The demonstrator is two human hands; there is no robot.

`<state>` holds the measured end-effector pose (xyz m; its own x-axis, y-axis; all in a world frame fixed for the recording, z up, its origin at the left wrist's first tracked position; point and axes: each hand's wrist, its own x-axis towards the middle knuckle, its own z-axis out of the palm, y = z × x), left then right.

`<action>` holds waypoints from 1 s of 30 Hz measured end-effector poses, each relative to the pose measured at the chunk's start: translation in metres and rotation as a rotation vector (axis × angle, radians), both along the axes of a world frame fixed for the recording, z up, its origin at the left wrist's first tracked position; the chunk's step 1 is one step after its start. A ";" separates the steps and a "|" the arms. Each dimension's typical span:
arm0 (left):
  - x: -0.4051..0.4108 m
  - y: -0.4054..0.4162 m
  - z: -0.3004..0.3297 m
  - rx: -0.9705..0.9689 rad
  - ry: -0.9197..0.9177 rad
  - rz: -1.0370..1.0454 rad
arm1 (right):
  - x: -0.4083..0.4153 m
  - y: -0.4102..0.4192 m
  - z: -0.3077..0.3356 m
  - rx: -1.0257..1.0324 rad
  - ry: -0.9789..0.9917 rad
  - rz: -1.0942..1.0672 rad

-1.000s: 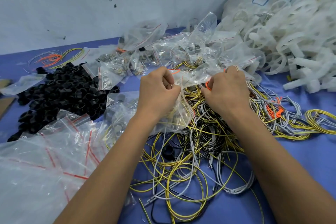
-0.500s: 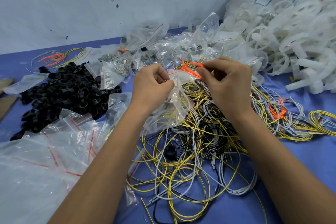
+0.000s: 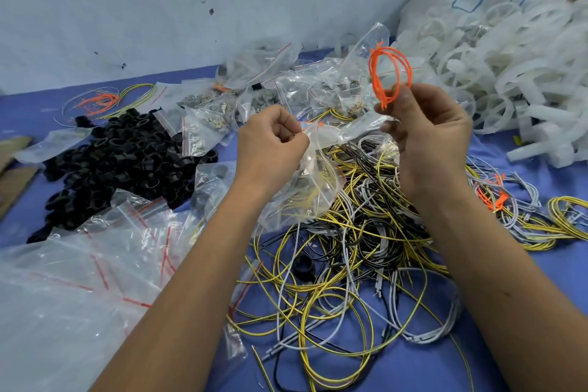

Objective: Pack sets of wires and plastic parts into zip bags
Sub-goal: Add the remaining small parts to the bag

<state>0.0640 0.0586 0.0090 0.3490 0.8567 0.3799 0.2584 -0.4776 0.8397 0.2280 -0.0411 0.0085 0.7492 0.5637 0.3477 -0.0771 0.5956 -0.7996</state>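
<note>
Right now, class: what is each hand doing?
Left hand: pinches the zip bag.
Right hand: pinches the orange wire loop.

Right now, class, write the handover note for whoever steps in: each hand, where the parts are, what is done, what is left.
Left hand pinches the mouth of a zip bag with yellow wire inside.
Right hand pinches an orange wire loop above the bag, not yet in.
Loose wires lie below, black rings left, empty bags near left.
Left: drop the loop in, seal.

Left: plastic rings (image 3: pixel 127 156) heaped behind empty zip bags (image 3: pixel 79 280).
Centre: wire tangle (image 3: pixel 350 248) before filled bags (image 3: pixel 286 89).
Right: plastic parts (image 3: pixel 509 73).
</note>
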 end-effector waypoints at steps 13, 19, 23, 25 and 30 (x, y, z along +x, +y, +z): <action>0.004 -0.008 0.007 0.169 -0.167 -0.046 | -0.008 0.000 -0.007 -0.314 -0.262 0.330; 0.010 -0.016 0.013 0.285 -0.190 -0.048 | -0.016 -0.001 -0.008 -0.383 -0.430 0.443; 0.023 -0.039 0.017 0.510 -0.105 -0.073 | -0.022 -0.001 -0.012 -0.408 -0.572 0.449; 0.030 -0.052 0.015 0.618 -0.045 -0.124 | -0.021 -0.002 -0.013 -0.462 -0.730 0.390; 0.034 -0.060 0.008 0.658 -0.035 -0.149 | -0.020 -0.007 -0.014 -0.570 -0.945 0.398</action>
<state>0.0983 -0.0014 0.0172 0.4238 0.3868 0.8190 0.1280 -0.9207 0.3686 0.2079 -0.0482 -0.0057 0.0640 0.9539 0.2932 0.5899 0.2008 -0.7821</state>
